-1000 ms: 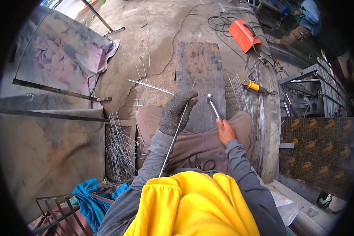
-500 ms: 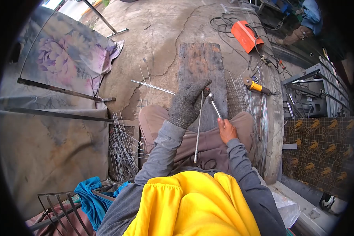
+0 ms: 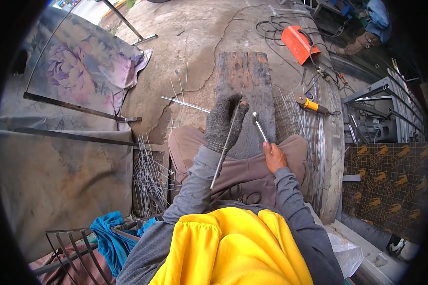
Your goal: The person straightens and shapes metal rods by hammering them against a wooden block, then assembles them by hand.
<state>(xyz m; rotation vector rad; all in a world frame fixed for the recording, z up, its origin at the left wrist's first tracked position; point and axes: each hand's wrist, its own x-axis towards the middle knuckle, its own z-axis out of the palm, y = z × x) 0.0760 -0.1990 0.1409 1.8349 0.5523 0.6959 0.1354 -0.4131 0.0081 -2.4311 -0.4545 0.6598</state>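
Observation:
My left hand (image 3: 225, 121), in a dark grey knitted glove, is closed around a thin metal rod (image 3: 222, 159). The thumb tip pokes out of the glove. The rod slants, its lower end over my lap and its upper end over the wooden plank (image 3: 243, 66). In my bare right hand (image 3: 275, 157) I grip a shiny steel bar with a rounded head (image 3: 258, 126), which points away from me over the plank. Rod and bar are apart. The scorched plank lies lengthwise in front of me between my knees.
Wire grid pieces lie left (image 3: 150, 175) and right (image 3: 292, 118) of my legs. A yellow angle grinder (image 3: 312, 105) and an orange cover (image 3: 298, 43) with cables lie to the right. Loose rods (image 3: 185, 104) sit left of the plank. Another person's leg (image 3: 361, 42) shows at upper right.
My left hand has turned and shifted slightly left. The rod's lower end has swung left, and its upper part has moved away from the steel bar. My right hand stays nearly still.

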